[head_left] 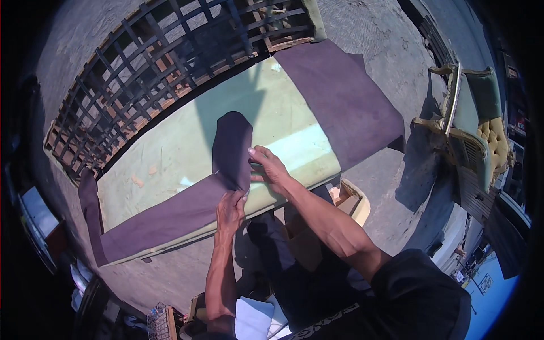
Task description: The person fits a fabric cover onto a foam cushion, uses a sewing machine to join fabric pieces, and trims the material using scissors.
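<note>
A long strip of purple fabric [170, 211] lies along the near edge of a pale green foam pad [283, 102]. Its right end is folded up and back in a rounded flap [232, 139]. My left hand [230, 212] is closed, pinching the strip at the base of that fold, by the pad's front edge. Just to its right, my right hand [270, 169] has its fingers apart, with the tips at the flap's right border. More purple fabric [345, 102] covers the right end of the pad, and a narrow piece [89, 207] hangs over the left end.
Behind the pad stands a sofa frame [153, 79] with dark woven webbing. To the right, a wooden armchair with tufted yellow upholstery [492, 140] rests on the concrete floor [362, 28]. Near my legs are a cream curved-edged piece [360, 207] and a wire basket [161, 322].
</note>
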Demonstrator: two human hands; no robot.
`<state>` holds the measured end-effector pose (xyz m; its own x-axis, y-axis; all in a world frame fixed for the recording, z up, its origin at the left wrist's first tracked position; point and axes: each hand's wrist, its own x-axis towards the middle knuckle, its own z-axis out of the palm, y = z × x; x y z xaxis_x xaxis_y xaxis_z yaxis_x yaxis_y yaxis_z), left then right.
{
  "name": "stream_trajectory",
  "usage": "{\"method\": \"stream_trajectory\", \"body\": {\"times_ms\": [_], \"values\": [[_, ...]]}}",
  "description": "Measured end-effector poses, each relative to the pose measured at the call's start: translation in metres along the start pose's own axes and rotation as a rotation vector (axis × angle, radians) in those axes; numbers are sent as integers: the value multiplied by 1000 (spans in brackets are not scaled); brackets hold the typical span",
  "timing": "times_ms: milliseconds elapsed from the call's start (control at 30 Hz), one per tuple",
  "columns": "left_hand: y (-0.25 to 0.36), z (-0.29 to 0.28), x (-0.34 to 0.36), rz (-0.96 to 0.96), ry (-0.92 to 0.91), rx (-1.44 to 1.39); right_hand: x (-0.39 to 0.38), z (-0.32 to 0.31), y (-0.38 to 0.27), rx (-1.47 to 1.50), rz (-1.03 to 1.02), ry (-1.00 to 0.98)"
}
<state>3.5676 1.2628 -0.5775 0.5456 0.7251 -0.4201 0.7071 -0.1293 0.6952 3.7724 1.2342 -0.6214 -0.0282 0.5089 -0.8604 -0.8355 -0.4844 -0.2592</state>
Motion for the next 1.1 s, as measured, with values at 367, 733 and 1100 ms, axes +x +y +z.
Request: {"method": "stream_trajectory", "body": {"times_ms": [367, 733, 1100], "values": [[16, 49, 0, 45, 17, 404, -53, -81, -27, -170, -453, 503], [96, 150, 47, 318, -285, 330, -111, -145, -23, -317, -258, 678], [118, 176, 33, 403, -267, 308, -133, -166, -34, -485, -194, 757]]}}
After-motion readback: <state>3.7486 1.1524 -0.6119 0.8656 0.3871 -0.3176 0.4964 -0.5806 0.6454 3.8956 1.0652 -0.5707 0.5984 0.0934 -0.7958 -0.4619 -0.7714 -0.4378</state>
